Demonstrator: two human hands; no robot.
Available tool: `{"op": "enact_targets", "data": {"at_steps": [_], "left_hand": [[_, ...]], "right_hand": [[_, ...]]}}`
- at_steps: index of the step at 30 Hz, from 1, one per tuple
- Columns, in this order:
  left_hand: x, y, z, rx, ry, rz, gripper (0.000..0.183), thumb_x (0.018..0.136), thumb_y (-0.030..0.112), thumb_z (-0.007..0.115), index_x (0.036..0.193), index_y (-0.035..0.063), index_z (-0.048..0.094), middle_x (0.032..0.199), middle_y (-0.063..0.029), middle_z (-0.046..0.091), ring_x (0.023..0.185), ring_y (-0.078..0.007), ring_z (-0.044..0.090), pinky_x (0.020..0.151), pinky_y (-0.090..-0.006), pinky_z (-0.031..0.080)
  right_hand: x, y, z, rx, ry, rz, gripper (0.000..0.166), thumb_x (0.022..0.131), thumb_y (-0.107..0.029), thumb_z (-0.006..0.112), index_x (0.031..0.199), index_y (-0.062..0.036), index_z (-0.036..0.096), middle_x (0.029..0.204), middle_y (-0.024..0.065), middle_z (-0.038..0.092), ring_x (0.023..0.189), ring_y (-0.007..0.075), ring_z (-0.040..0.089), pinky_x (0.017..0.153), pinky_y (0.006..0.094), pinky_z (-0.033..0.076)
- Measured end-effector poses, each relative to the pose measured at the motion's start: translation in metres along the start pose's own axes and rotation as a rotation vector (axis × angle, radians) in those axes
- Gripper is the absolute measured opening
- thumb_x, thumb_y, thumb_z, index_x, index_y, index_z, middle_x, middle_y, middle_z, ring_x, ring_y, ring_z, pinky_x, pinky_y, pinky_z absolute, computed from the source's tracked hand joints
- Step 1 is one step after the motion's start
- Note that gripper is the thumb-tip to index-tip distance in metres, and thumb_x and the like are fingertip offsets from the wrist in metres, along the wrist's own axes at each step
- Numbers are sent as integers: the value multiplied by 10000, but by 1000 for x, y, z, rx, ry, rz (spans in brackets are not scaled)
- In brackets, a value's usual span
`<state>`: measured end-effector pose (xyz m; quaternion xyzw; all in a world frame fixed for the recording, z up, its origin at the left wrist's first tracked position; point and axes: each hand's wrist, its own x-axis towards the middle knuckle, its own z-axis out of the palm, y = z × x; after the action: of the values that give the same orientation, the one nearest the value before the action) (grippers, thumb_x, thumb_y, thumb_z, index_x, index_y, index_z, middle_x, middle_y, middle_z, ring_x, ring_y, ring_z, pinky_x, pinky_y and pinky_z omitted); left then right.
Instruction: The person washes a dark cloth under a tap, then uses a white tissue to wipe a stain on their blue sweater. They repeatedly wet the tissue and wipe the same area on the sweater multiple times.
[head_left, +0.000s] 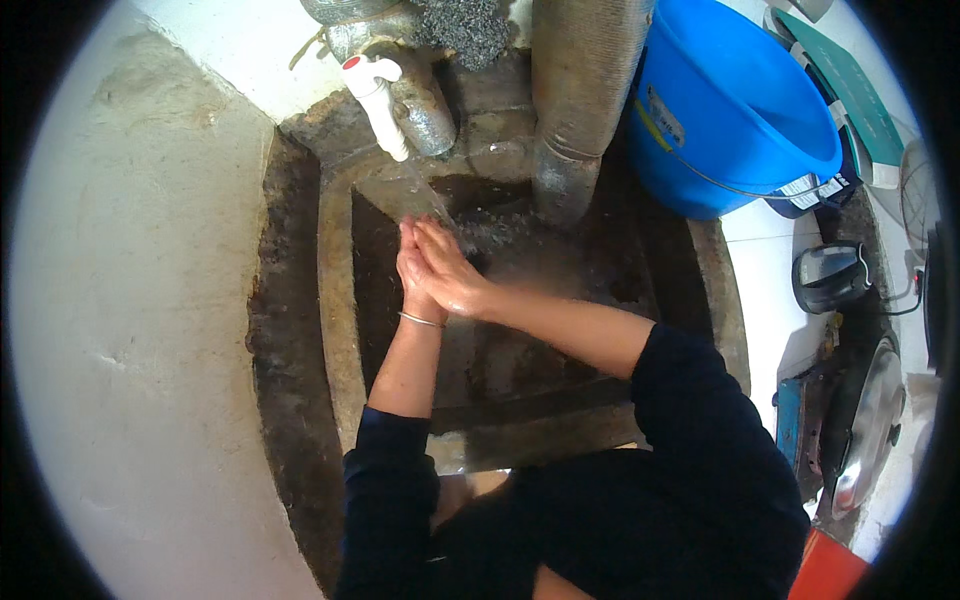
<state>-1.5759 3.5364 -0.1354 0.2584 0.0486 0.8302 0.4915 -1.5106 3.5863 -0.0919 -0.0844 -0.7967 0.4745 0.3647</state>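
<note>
Palm against palm, my left hand (412, 271) and my right hand (445, 264) meet over a dark, wet concrete sink (339, 300). Neither hand shows an object in it. The fingers are stretched out towards the white plastic tap (379, 105), which has a red mark on top. A stream of water (429, 193) runs from its spout and passes at the fingertips. My right hand lies over part of my left, hiding its palm and some fingers. A thin silver bangle (420, 319) circles my left wrist.
Behind the sink stand a thick pipe (581, 75) and a steel-wool scourer (472, 30). A blue bucket (720, 112) with a wire handle is at the right rear. Further right are a black appliance (829, 276) and a metal lid (874, 435). A pale wall (142, 300) borders the left.
</note>
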Motion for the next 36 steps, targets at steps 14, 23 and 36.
{"op": "enact_targets", "data": {"at_steps": [14, 23, 36], "left_hand": [[24, -50, 82, 347, 472, 81, 497, 1015, 272, 339, 1476, 100, 276, 1519, -58, 301, 1373, -236, 315, 1130, -393, 254], [12, -5, 94, 307, 692, 167, 697, 897, 646, 421, 1297, 74, 421, 1265, -78, 492, 1170, -257, 465, 990, -397, 373], [-1, -14, 113, 262, 726, 76, 736, 918, 630, 374, 1360, 40, 379, 1303, -86, 528, 1233, -241, 436, 1045, -414, 278]], "right_hand": [[41, 15, -49, 230, -140, 452, 681, 999, -489, 191, 1462, 10, 218, 1533, 213, 185, 1432, 339, 140, 1163, 407, 125], [0, 8, -47, 238, -168, -3, 183, 893, 5, 493, 1026, -46, 607, 1120, 164, 562, 1054, 327, 542, 891, 401, 445], [21, -9, -59, 605, -280, 682, 272, 1011, -228, 410, 864, -61, 567, 702, 12, 534, 534, 90, 410, 434, 267, 335]]}}
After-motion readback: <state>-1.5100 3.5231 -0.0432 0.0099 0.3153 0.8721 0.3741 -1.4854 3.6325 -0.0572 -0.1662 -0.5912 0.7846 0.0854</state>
